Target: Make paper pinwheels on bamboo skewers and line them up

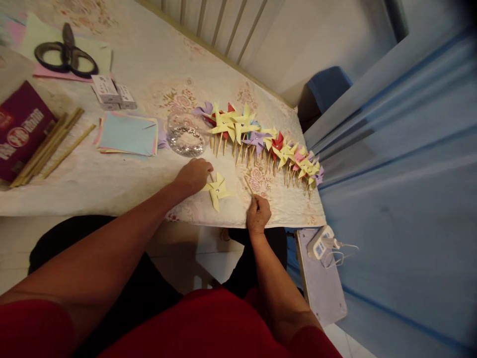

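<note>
A yellow paper pinwheel (217, 191) with a pin at its centre is by the table's near edge. Right above it is my left hand (193, 176), its fingers pinched together at the pinwheel's upper left. What they grip, if anything, is too small to make out. My right hand (259, 214) is closed around a thin wooden stick (248, 185) that points up and left from the fingers. A clear round dish of small metal pins (187, 141) stands beyond my left hand. Past both hands runs a long row of finished pinwheels on sticks (257, 140) in yellow, purple and red.
Left of the dish lies a stack of coloured paper squares (128, 134). Small white boxes (112, 93), black scissors (66, 55), bundled sticks (48, 146) and a purple box (24, 124) are farther left. A power strip (320, 242) sits on a stool by the blue curtain (402, 199).
</note>
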`<state>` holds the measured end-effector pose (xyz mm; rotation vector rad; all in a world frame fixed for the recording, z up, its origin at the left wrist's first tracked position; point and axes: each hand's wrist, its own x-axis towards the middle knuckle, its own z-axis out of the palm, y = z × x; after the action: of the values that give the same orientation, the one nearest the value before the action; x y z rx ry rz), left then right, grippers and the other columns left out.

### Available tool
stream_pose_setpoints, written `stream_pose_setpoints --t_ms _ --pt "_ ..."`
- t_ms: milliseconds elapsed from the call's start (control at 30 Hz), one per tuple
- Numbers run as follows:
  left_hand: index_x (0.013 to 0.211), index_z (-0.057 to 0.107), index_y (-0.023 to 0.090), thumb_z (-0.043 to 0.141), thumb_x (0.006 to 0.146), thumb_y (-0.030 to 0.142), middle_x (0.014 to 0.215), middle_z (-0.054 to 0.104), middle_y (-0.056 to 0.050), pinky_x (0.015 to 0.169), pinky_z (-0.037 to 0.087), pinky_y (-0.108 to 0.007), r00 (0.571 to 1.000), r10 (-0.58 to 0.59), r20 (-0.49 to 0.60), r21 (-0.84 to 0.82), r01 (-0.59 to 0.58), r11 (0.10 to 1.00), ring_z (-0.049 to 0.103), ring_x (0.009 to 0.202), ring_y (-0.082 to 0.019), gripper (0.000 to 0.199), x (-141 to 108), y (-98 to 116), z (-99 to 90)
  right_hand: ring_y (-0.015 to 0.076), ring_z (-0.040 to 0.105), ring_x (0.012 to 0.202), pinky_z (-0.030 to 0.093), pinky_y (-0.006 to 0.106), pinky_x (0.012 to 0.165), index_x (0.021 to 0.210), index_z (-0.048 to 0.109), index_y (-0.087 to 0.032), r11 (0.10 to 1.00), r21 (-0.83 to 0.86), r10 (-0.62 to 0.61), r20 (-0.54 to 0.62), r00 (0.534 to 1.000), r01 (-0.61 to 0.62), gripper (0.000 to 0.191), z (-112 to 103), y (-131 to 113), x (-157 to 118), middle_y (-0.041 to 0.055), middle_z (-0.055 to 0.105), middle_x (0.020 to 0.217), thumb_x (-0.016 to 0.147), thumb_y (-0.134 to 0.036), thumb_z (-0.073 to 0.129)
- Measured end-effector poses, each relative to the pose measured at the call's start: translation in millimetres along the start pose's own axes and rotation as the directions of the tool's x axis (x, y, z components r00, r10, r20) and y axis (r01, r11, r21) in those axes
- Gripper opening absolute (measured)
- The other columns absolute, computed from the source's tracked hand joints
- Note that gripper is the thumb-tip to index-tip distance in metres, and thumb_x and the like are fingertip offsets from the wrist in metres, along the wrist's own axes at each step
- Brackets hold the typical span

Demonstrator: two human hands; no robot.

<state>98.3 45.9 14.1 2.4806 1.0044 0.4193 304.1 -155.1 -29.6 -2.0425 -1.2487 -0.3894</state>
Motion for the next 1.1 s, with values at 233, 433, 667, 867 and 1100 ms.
stream_pose_setpoints --t_ms 233,433,667,867,1100 --pt "0.104 0.072 0.016 0.038 0.094 0.02 0.106 0.073 -0.011 0.099 0.045 -0.04 0.997 0.075 0.018 -0.049 -0.074 0.996 0.064 0.103 -0.024 0.035 7 3 -2.1 0.0242 0.061 0.09 0.048 0.039 0.086 0.103 0.072 -0.017 0.998 0.013 0.056 0.048 0.997 -0.057 0.033 0 0 -1 0.0123 0.069 0.091 0.1 -0.031 0.042" --pt "0.109 0.07 0.015 0.034 0.096 0.024 0.111 0.073 -0.01 0.101 0.043 -0.039 0.988 0.149 0.047 -0.096 -0.144 0.985 0.064 0.107 -0.023 0.04 10 1 -0.7 0.0235 0.061 0.089 0.048 0.037 0.086 0.103 0.073 -0.017 0.999 -0.001 0.042 0.041 0.998 -0.042 0.033 1 1 -2 0.0115 0.068 0.09 0.1 -0.031 0.042" --pt "0.106 0.071 0.017 0.032 0.098 0.027 0.111 0.075 -0.007 0.099 0.041 -0.038 0.957 0.285 0.059 -0.135 -0.275 0.952 0.065 0.103 -0.021 0.041 12 -2 1.3 0.0216 0.061 0.087 0.048 0.035 0.084 0.102 0.072 -0.016 0.999 -0.047 0.015 0.02 1.0 -0.014 0.031 3 2 -2 0.0104 0.068 0.089 0.1 -0.028 0.043" --pt "0.105 0.07 0.016 0.036 0.098 0.034 0.11 0.074 -0.009 0.099 0.039 -0.041 0.94 0.331 0.085 -0.098 -0.322 0.942 0.065 0.104 -0.023 0.04 11 1 -0.1 0.0215 0.06 0.086 0.048 0.034 0.083 0.101 0.072 -0.016 0.998 -0.063 -0.016 0.008 1.0 0.016 0.031 2 1 -1 0.0104 0.069 0.087 0.1 -0.026 0.043" --pt "0.13 0.06 0.018 0.062 0.086 0.057 0.135 0.061 -0.016 0.102 0.04 -0.048 0.958 0.284 0.028 -0.016 -0.284 0.959 0.052 0.124 -0.034 0.059 -15 7 0.6 0.022 0.061 0.089 0.048 0.035 0.086 0.102 0.071 -0.016 0.998 -0.053 0.027 0.038 0.999 -0.025 0.032 1 -2 1 0.0118 0.07 0.091 0.099 -0.027 0.041"
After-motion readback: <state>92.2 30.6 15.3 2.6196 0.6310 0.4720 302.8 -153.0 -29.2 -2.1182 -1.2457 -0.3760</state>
